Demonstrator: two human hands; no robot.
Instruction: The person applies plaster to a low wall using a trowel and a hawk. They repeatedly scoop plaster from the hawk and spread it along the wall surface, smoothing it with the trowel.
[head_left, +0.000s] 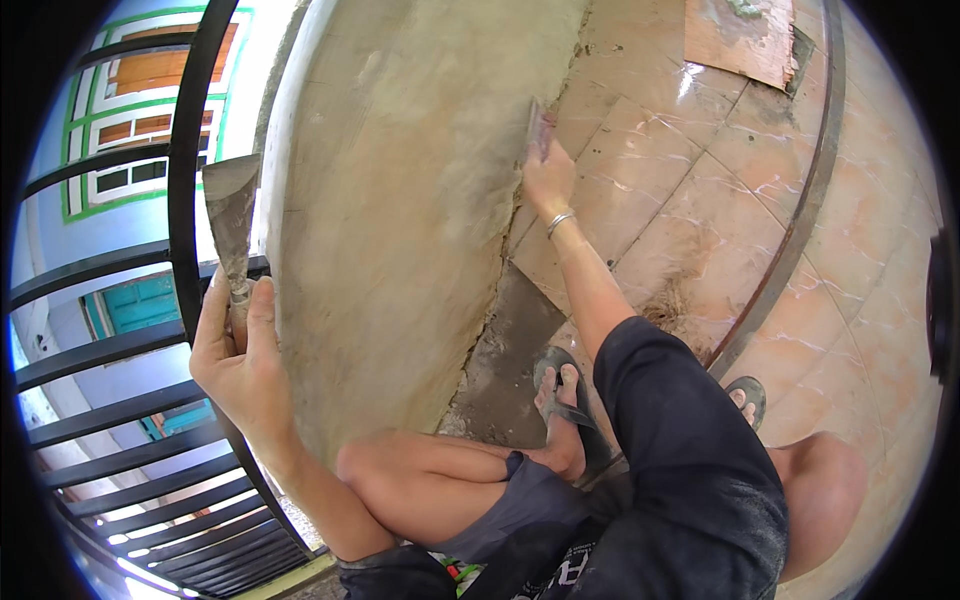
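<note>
My left hand (240, 370) is raised near the black railing, its fingers wrapped round the handle of a putty knife (232, 215). The wide, mortar-smeared blade points upward. My right hand (549, 180) reaches far forward and grips a thin, flat trowel-like tool (535, 125), seen almost edge-on; its exact kind is hard to make out. That tool lies at the right edge of a smooth, damp-looking band of grey-beige mortar (390, 220). The band's right border is rough where it meets the tiles.
Black railing bars (183, 200) run along the left, with a building behind. Glossy beige floor tiles (670, 180) lie to the right, crossed by a long dark strip (800, 220). A stained board (740, 40) lies far right. My sandalled foot (565, 400) stands beside a dark grey patch (505, 350).
</note>
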